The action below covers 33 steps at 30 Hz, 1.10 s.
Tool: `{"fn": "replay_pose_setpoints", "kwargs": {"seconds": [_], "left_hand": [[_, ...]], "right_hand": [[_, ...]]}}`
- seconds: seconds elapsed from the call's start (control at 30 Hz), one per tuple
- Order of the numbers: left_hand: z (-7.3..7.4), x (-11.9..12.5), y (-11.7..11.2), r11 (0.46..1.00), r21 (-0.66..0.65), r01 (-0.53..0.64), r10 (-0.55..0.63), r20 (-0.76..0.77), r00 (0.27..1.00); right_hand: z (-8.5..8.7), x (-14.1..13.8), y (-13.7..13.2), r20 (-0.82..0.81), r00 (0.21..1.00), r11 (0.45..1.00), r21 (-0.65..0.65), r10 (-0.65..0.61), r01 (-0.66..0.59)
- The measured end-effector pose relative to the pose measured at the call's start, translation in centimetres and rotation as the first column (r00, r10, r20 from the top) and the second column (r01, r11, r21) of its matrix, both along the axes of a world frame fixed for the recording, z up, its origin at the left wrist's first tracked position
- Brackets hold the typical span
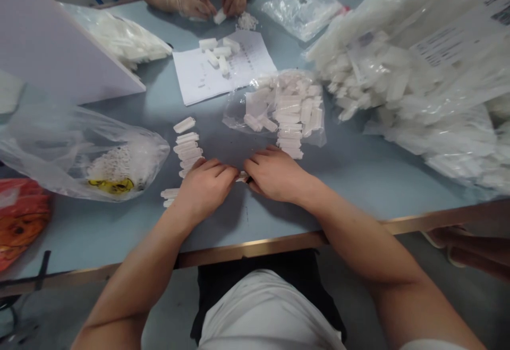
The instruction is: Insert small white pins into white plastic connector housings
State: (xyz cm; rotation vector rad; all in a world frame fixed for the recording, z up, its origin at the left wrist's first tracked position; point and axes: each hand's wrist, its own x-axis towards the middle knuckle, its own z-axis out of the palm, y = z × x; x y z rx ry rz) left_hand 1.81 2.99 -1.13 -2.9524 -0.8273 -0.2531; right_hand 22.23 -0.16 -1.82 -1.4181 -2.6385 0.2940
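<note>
My left hand point(210, 184) and my right hand point(274, 173) meet over the table, fingers closed around a small white plastic piece point(241, 177). Most of that piece is hidden by my fingertips. A dark bit shows under my right fingers, too small to name. Beside my left hand runs a column of white plastic pieces point(188, 151), with a few more pieces point(169, 197) nearer me by the wrist. Just beyond my right hand, another stack of white pieces point(289, 132) lies against an open clear bag point(255, 121).
Across the table point(350, 175), a co-worker's hands point(215, 0) handle a white piece above paper sheets point(191, 82). Large bags of white parts point(398, 68) crowd the right. At left lie a clear bag of small parts point(111, 167), an orange-red bag point(22, 222) and a white panel point(64, 36).
</note>
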Motion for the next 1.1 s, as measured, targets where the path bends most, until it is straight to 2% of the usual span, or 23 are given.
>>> {"fn": "replay_pose_setpoints", "kwargs": {"seconds": [0.23,0.43,0.5,0.73,1.1], "left_hand": [[-0.3,0.5,-0.2,0.993,0.114,0.009,-0.008,-0.006,1.0],[-0.8,0.3,0.2,0.997,-0.014,-0.07,0.072,0.138,0.988],[-1.0,0.3,0.2,0.997,-0.04,-0.062,0.066,0.116,0.991],[-1.1,0.3,-0.1,1.0,-0.011,-0.012,0.012,0.03,0.999],[0.0,0.9,-0.8,0.991,0.121,0.057,-0.052,-0.044,0.998]], "right_hand": [[-0.1,-0.1,0.0,0.005,1.0,1.0,0.029,0.0,0.0],[0.1,-0.1,0.0,0.02,1.0,1.0,0.014,0.002,-0.002],[0.1,-0.1,-0.1,0.017,1.0,1.0,0.015,0.004,-0.004],[0.0,0.0,0.0,-0.001,1.0,1.0,0.019,0.004,-0.004],[0.1,-0.1,0.0,-0.016,1.0,1.0,-0.009,0.006,-0.007]]}}
